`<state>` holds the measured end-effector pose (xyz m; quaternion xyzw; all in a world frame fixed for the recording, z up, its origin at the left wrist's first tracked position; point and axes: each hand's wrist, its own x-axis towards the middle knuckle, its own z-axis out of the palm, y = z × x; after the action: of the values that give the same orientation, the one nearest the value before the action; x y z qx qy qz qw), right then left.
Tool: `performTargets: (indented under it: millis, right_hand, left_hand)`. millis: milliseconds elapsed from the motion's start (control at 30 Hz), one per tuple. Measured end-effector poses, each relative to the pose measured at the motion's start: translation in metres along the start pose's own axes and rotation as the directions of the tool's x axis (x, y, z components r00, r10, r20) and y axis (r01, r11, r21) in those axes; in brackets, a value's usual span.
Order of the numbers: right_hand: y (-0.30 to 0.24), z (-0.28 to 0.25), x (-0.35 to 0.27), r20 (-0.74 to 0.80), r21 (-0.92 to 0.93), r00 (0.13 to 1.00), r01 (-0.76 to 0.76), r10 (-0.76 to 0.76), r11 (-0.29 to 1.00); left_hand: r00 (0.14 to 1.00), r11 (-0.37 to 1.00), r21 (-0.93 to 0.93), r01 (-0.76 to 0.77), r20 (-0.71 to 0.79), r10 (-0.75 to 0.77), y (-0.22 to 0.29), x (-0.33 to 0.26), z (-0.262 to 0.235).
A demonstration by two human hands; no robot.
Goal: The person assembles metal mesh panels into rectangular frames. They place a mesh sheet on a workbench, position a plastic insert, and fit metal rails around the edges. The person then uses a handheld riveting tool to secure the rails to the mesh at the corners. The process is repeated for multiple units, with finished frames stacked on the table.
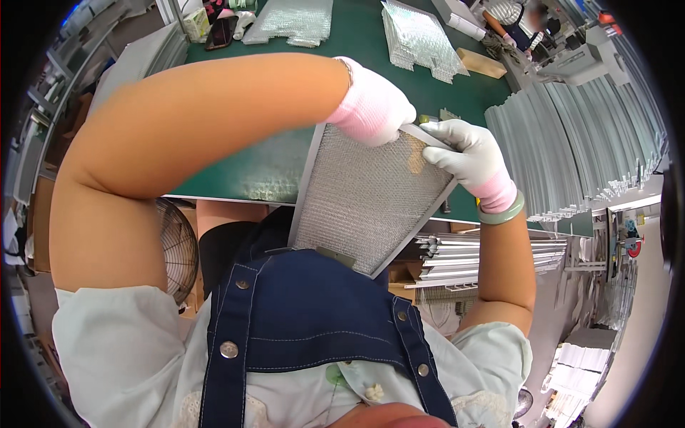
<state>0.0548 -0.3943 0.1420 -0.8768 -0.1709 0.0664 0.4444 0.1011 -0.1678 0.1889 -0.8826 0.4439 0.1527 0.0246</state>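
Your left hand [371,107] and right hand [467,157] both clamped on mesh filter panel's [367,200] top edge, frame centre, over green bench [271,167].

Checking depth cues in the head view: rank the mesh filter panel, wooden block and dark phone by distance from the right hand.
From the right hand:
1. Mesh filter panel: gripped at its top corner by the fingers, so touching.
2. Wooden block: on the green table, up and slightly right of the hand.
3. Dark phone: far top left of the table, past the left hand.
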Motion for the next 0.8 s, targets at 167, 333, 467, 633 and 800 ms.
performTargets:
  millis: [167, 333, 467, 633, 800]
  right_hand:
    - [-0.036, 0.022, -0.005, -0.085, -0.443, 0.939, 0.265, -0.334, 0.857]
    - [0.002, 0.030, -0.001, -0.201, -0.804, 0.860, 0.129, -0.469, 0.581]
    - [0.019, 0.025, 0.002, -0.254, -0.766, 0.832, 0.139, -0.493, 0.628]
    - [0.010, 0.024, -0.005, -0.317, -0.650, 0.847, 0.134, -0.427, 0.748]
    - [0.003, 0.027, -0.009, -0.351, -0.592, 0.856, 0.111, -0.379, 0.799]
  left_hand:
    - [0.998, 0.999, 0.000, -0.035, 0.049, 0.035, 0.000, 0.002, -0.008]
    - [0.898, 0.982, 0.179, 0.052, -0.439, 0.032, 0.000, -0.007, 0.011]
    - [0.692, 0.972, 0.047, 0.231, -0.710, -0.131, -0.030, -0.021, 0.049]
    - [0.401, 0.989, -0.084, 0.123, -0.907, -0.127, -0.028, -0.013, 0.073]
    - [0.342, 0.974, -0.134, 0.182, -0.920, -0.191, -0.018, -0.001, 0.092]
